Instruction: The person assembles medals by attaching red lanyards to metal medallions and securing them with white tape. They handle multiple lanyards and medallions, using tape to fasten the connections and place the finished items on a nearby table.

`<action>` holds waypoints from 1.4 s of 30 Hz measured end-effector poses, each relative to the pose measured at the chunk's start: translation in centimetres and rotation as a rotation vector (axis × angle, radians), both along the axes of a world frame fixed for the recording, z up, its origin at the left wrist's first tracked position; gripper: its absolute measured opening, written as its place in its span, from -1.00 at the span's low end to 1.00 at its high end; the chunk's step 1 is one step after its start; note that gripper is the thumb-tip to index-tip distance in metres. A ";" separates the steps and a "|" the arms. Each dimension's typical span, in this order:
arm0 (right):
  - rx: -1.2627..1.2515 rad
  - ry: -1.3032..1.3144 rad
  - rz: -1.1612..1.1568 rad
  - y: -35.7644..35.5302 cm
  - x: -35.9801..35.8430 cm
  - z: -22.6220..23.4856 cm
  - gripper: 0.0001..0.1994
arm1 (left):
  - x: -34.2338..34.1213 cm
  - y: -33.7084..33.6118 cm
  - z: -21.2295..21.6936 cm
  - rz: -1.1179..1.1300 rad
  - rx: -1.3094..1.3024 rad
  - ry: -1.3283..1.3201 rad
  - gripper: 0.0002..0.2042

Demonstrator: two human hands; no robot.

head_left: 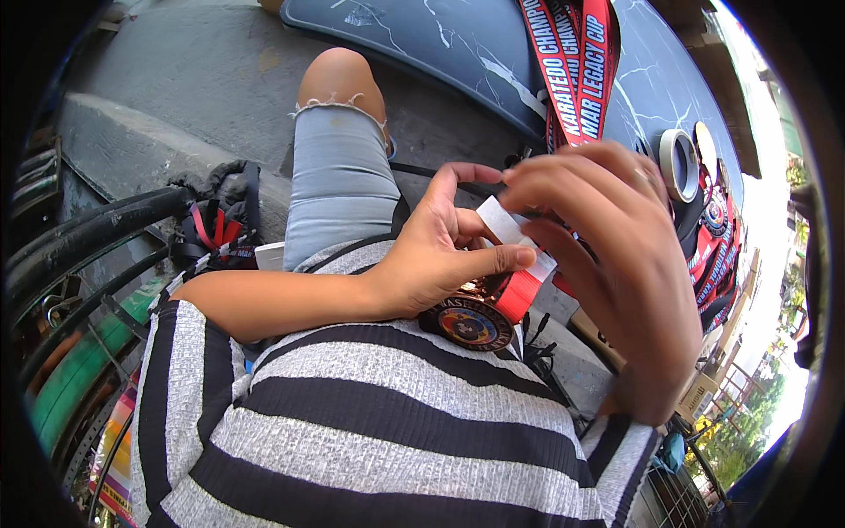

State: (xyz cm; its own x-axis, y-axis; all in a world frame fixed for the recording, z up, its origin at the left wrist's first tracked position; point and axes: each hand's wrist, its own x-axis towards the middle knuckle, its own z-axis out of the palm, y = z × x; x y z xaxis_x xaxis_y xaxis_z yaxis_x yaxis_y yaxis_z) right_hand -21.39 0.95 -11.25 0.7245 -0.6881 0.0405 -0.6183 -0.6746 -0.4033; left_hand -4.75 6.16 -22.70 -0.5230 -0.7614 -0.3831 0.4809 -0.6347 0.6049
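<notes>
Both hands (436, 251) (616, 216) at ribbon (523, 296) (cardboard box (696, 397), contents hidden).

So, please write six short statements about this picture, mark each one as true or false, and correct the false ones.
1. The left hand holds a red ribbon and a white strip. True.
2. The right hand lies flat on the marbled table. False: it is raised close to the left hand, with its fingers bent.
3. The medal just below the left hand is square. False: it is round, with a colourful centre.
4. A tape roll is on the marbled table, toward the right of the picture. True.
5. The person's shirt is one plain colour. False: it has black and grey stripes.
6. The lettered ribbons on the marbled table are red and black. True.
</notes>
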 end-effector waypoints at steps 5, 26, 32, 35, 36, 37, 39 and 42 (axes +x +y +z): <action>0.238 0.267 0.184 -3.1 2.9 -1.9 -0.74 | 0.0 0.4 -0.2 0.040 -0.044 -0.019 -0.25; 0.418 0.061 0.350 -4.3 4.4 0.5 -0.84 | 0.9 1.4 -0.1 -0.073 -0.449 -0.246 -0.59; 0.305 0.094 0.339 -2.9 3.7 1.8 -0.78 | 2.1 0.7 0.2 -0.140 -0.434 -0.029 -0.71; 0.267 0.068 0.368 -2.5 3.3 2.5 -0.79 | 3.0 0.1 0.7 -0.234 -0.461 -0.075 -0.67; 0.230 0.052 0.385 -2.4 3.3 2.6 -0.79 | 3.0 0.0 0.8 -0.240 -0.473 -0.086 -0.66; 0.224 0.040 0.378 -2.3 3.2 2.7 -0.78 | 3.1 -0.1 0.9 -0.246 -0.485 -0.096 -0.64; 0.186 0.036 0.376 -2.2 3.0 2.8 -0.77 | 2.8 -0.2 1.0 -0.203 -0.523 -0.094 -0.61; 0.109 0.079 0.387 -2.0 2.2 3.0 -0.76 | 2.2 -0.3 1.0 -0.087 -0.567 -0.085 -0.59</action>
